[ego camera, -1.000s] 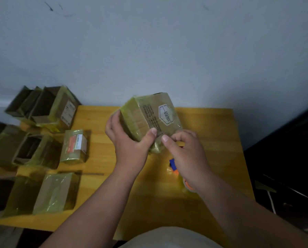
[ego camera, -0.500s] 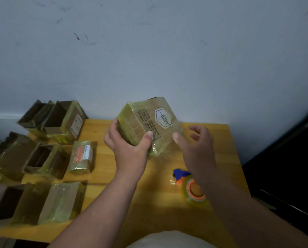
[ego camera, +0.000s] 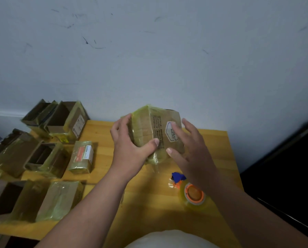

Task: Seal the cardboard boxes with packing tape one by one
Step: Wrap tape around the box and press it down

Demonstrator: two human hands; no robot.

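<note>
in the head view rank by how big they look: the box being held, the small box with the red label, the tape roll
1. Held box, gripped by the left hand; it is lifted nearer the camera, which may flatter it.
2. Red-label box on the table.
3. Tape roll, clearly smallest.

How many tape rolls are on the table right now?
1. The tape roll lies on the table, front right; the boxes at left may hide others.
</note>
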